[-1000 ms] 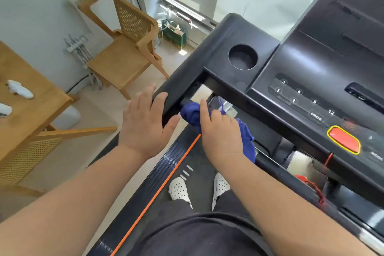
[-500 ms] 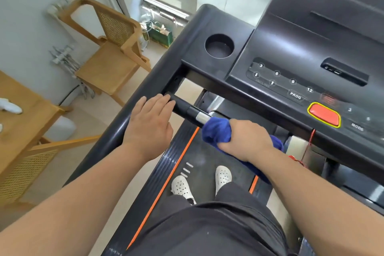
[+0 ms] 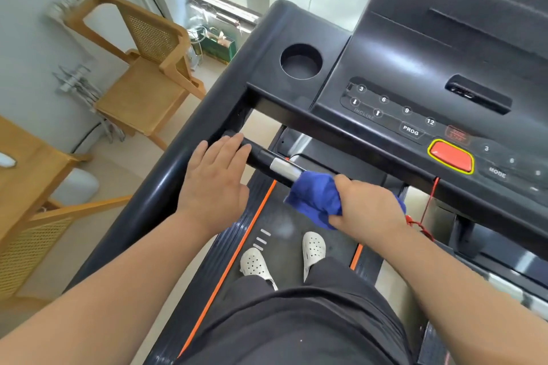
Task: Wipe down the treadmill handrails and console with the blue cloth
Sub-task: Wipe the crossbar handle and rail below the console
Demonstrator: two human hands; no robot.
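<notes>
Obs., centre of frame: the person stands on the treadmill belt (image 3: 281, 231), white perforated shoes (image 3: 255, 265) at lower centre.

Right hand (image 3: 367, 207): fingers clenched round the blue cloth (image 3: 314, 198), which is bunched about the inner grip bar (image 3: 261, 157), just right of the bar's silver sensor band (image 3: 284, 169). Cloth touches the bar; most of the bundle bulges out on the hand's left side, a small corner showing on its right.

Left hand (image 3: 215, 178): fingers straight and together, released, laid flat over the left end of the same bar where it joins the black side handrail (image 3: 160, 192). It grasps nothing. The two hands are apart, the bare stretch of bar and sensor between them.

Console (image 3: 415, 74) fills the upper right: round cup holder (image 3: 301, 61), numbered keys, red button (image 3: 450, 155) ringed in yellow. A red cord (image 3: 428, 201) hangs below it (lower end lies behind the right wrist).

Left of frame: wooden cane-backed chair (image 3: 142, 68) against the wall, wooden table (image 3: 23, 163) at the left edge
</notes>
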